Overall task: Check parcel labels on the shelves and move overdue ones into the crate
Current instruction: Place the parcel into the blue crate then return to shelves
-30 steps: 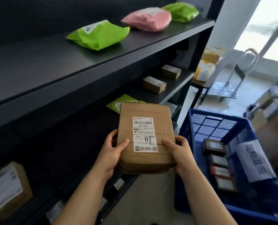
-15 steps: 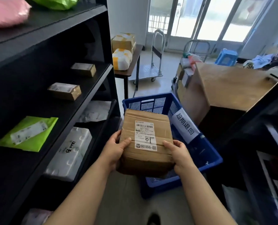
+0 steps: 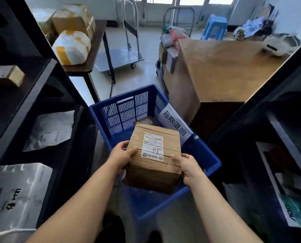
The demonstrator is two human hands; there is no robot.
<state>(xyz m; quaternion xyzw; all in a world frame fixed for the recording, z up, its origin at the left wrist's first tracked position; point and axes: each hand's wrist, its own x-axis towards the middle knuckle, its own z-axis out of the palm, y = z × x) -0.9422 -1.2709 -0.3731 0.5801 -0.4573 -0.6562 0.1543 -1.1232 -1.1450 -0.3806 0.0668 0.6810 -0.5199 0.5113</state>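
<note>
Hands [image 3: 121,157] clasped round cardboard parcel [image 3: 153,158].

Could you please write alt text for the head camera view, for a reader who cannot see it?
Two bare hands, left hand and right hand, hold a brown cardboard parcel with a white shipping label over a blue perforated plastic crate on the floor. Black metal shelves with more parcels stand at the left.

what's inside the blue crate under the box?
Only one small brown parcel shows in the blue crate, behind the cardboard box both hands hold above it. The box hides the floor beneath.
</note>
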